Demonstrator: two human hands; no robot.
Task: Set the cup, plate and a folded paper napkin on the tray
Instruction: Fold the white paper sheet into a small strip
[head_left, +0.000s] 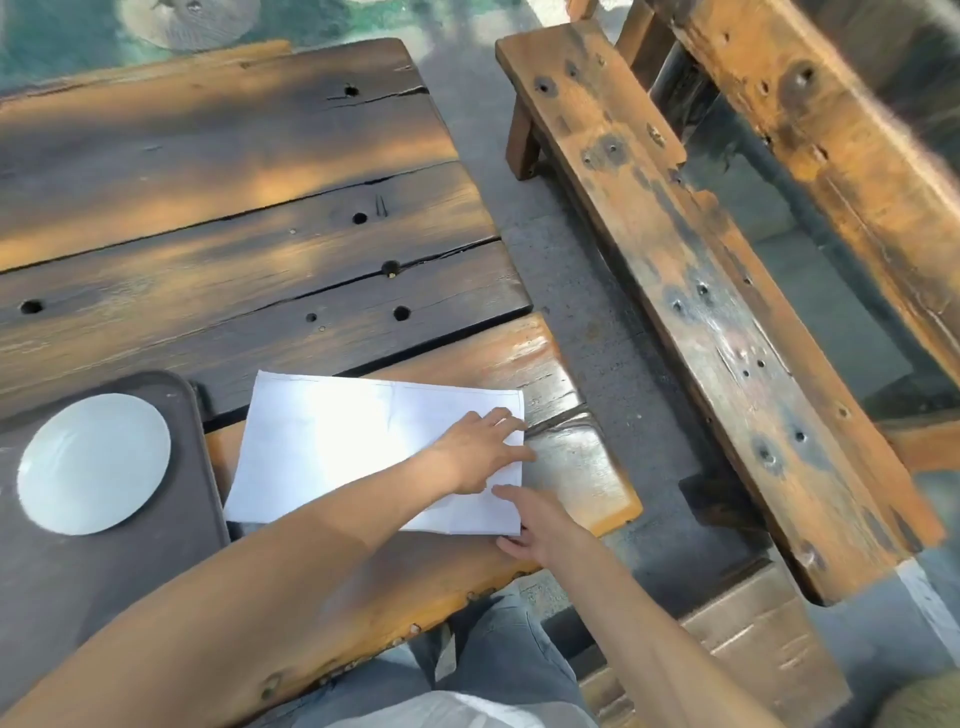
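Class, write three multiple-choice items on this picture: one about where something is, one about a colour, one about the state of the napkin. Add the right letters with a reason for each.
1. Where is the plate?
A. on the tray
B. on the bench
C. on the napkin

2. What colour is the napkin?
A. red
B. white
C. black

3. How does the napkin lie?
A. crumpled into a ball
B. rolled up
C. flat on the table, beside the tray

Answers:
1 A, the plate lies inside the tray's rim.
2 B, the sheet is plain white.
3 C, it lies flat; the left hand presses on it and the right hand is at its near right corner.
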